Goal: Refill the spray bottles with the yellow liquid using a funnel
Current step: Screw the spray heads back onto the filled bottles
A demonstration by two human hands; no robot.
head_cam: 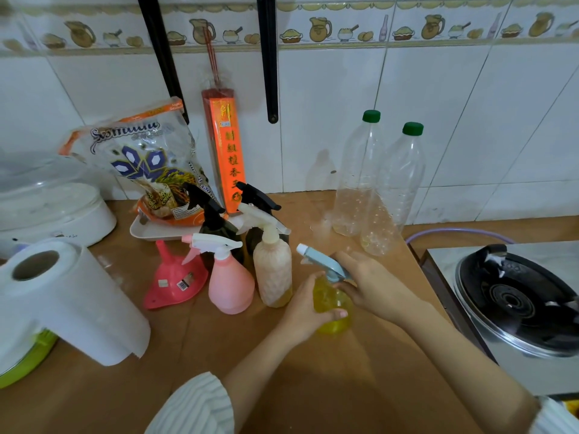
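Observation:
A small clear spray bottle full of yellow liquid stands on the wooden counter. My left hand wraps its body. My right hand grips the bottle's light blue spray head at the neck. To the left stand a pink spray bottle, a cream textured one with a little yellow liquid at its bottom, and two dark bottles with black triggers behind them. A pink funnel lies upside down beside the pink bottle. Two tall clear green-capped bottles hold only dregs of yellow liquid.
A paper towel roll lies at the left over a green thing. A white appliance sits behind it. A rice bag on a tray and a red incense pack lean against the tiled wall. A gas stove fills the right side.

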